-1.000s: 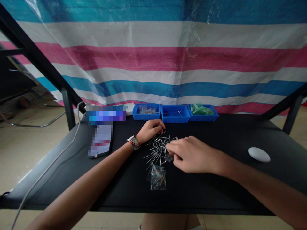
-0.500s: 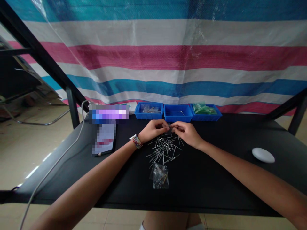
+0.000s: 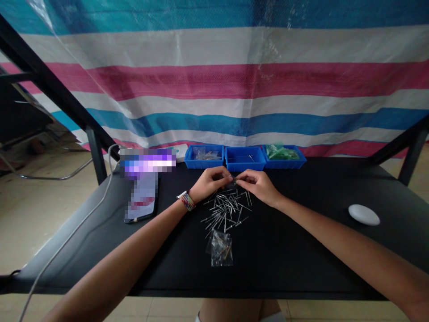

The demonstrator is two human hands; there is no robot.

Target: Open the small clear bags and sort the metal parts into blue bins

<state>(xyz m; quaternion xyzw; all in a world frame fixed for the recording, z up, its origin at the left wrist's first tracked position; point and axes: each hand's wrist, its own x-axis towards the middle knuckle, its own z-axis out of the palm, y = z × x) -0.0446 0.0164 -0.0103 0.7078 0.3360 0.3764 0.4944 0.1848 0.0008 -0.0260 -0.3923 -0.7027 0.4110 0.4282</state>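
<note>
Both hands meet just in front of the blue bins, pinching a small clear plastic bag [image 3: 230, 182] between them. My left hand [image 3: 211, 182] grips its left side with thumb and fingers closed. Opposite it, my right hand [image 3: 258, 185] pinches the upper right edge of the bag. Fingers hide much of the bag, and its contents are too small to make out. Below the hands lies a loose pile of thin metal rivets [image 3: 226, 208]. Nearer the table's front edge are small clear bags [image 3: 221, 250] with a few thin metal pieces inside.
Three blue bins stand at the back: the left bin [image 3: 204, 164] holds clear bags, the middle bin [image 3: 244, 166] a few pins, the right bin [image 3: 286, 164] green bags. A phone [image 3: 142, 197] and cable [image 3: 80, 226] lie left, a white mouse-like object [image 3: 363, 214] right.
The view has shifted slightly, so the things on the table appear a little further left. Both hands stay at the small bag, with their fingertips slightly closer together.
</note>
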